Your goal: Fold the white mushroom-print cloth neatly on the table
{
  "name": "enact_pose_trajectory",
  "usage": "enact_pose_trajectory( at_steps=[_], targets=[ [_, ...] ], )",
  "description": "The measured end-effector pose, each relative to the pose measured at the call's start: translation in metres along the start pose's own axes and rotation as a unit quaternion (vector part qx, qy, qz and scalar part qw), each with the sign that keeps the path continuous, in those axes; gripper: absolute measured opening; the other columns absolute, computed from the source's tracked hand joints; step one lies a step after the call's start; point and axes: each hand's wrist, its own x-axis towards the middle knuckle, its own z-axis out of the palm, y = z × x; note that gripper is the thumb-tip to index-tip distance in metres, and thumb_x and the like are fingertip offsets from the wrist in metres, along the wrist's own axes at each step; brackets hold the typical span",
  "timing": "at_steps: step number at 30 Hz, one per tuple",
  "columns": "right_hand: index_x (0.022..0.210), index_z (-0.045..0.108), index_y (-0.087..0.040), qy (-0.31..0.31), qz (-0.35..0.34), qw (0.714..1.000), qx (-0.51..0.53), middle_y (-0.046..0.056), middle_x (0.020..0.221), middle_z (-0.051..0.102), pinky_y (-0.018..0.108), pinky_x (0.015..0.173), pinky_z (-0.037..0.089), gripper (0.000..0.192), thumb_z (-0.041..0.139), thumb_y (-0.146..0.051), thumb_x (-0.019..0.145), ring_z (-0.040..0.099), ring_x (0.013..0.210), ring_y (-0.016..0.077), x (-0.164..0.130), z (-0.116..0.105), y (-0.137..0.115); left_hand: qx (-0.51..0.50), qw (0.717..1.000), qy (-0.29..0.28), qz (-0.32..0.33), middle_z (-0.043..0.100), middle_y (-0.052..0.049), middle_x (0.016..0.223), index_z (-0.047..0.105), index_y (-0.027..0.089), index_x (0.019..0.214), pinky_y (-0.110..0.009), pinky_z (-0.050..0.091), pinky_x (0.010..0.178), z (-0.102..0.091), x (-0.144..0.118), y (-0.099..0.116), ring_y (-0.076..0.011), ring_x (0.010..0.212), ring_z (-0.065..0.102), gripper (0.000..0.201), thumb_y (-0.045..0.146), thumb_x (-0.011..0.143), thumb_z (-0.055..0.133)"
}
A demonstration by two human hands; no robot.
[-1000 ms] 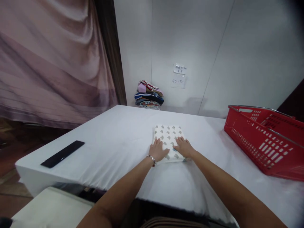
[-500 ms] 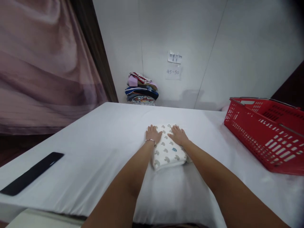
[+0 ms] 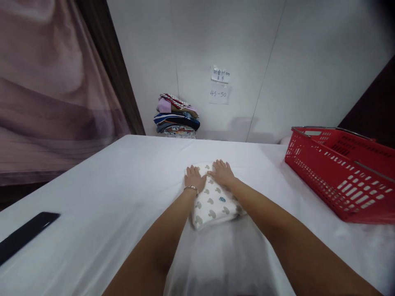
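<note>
A folded white cloth [image 3: 212,205], printed with grey mushroom shapes and one blue figure, lies on the white-covered table [image 3: 132,176]. My left hand [image 3: 194,179] rests flat on its far left part, fingers spread, with a bracelet at the wrist. My right hand [image 3: 222,172] presses on the far right part, fingers stretched out and the thumb close to the left one. Parts of the cloth's far edge are hidden under both hands. Whether the cloth is a garment I cannot tell.
A red plastic basket [image 3: 321,176] with metal handles stands at the right. Behind the table's far edge is a stack of folded clothes [image 3: 177,117]. A black flat object [image 3: 27,234] lies at the left. Paper labels [image 3: 219,93] hang on the wall; a pink curtain [image 3: 55,102] hangs left.
Both hands stay on the cloth; the right one has shifted slightly left, bringing the thumbs closer together. The cloth's near edge sits a little nearer. The whole view has shifted slightly.
</note>
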Motion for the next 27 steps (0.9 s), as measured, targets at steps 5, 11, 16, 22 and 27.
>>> enact_pose_trajectory(
  at_steps=[5, 11, 16, 22, 27],
  targets=[
    [0.145, 0.023, -0.015, 0.007, 0.021, 1.0, 0.019, 0.01, 0.153, 0.017, 0.046, 0.111, 0.006, 0.075, 0.019, -0.064, 0.088, 0.011, 0.14, 0.0253, 0.0, 0.013, 0.009, 0.007, 1.0, -0.004, 0.012, 0.014, -0.013, 0.154, 0.026, 0.009, 0.143, -0.048, 0.022, 0.11, -0.002, 0.0, -0.001, -0.0313, 0.141, 0.007, 0.07, 0.049, 0.086, 0.03],
    [0.145, 0.022, -0.014, 0.001, 0.029, 0.999, 0.028, 0.011, 0.153, 0.017, 0.047, 0.11, 0.006, 0.075, 0.019, -0.063, 0.088, 0.009, 0.14, 0.0258, 0.003, 0.011, 0.007, 0.005, 1.0, -0.001, 0.016, 0.015, -0.012, 0.154, 0.027, 0.011, 0.143, -0.049, 0.026, 0.108, -0.001, 0.0, -0.001, -0.0311, 0.141, 0.008, 0.069, 0.05, 0.086, 0.03],
    [0.144, 0.024, -0.014, -0.035, 0.056, 0.998, 0.021, 0.013, 0.153, 0.016, 0.05, 0.109, 0.006, 0.078, 0.02, -0.066, 0.087, 0.009, 0.14, 0.0284, -0.006, -0.001, -0.002, 0.002, 1.0, -0.012, 0.011, 0.013, -0.011, 0.154, 0.026, 0.014, 0.143, -0.05, 0.03, 0.106, -0.005, 0.0, 0.0, -0.0309, 0.141, 0.006, 0.069, 0.052, 0.086, 0.027],
    [0.145, 0.023, -0.015, -0.018, 0.052, 0.998, 0.017, 0.011, 0.154, 0.014, 0.05, 0.109, 0.007, 0.078, 0.02, -0.067, 0.086, 0.006, 0.141, 0.0268, -0.043, 0.014, 0.0, 0.008, 1.0, -0.017, 0.009, 0.011, -0.01, 0.155, 0.025, 0.013, 0.144, -0.049, 0.03, 0.106, -0.005, 0.0, 0.002, -0.0304, 0.141, 0.004, 0.069, 0.051, 0.086, 0.027],
    [0.145, 0.024, -0.015, -0.036, 0.066, 0.997, 0.024, 0.011, 0.154, 0.012, 0.051, 0.11, 0.007, 0.076, 0.022, -0.065, 0.087, 0.005, 0.141, 0.0262, -0.042, 0.007, -0.004, 0.002, 1.0, -0.027, 0.007, 0.009, -0.009, 0.155, 0.023, 0.013, 0.145, -0.048, 0.029, 0.107, -0.007, 0.0, 0.003, -0.029, 0.142, 0.002, 0.071, 0.053, 0.086, 0.027]
  ],
)
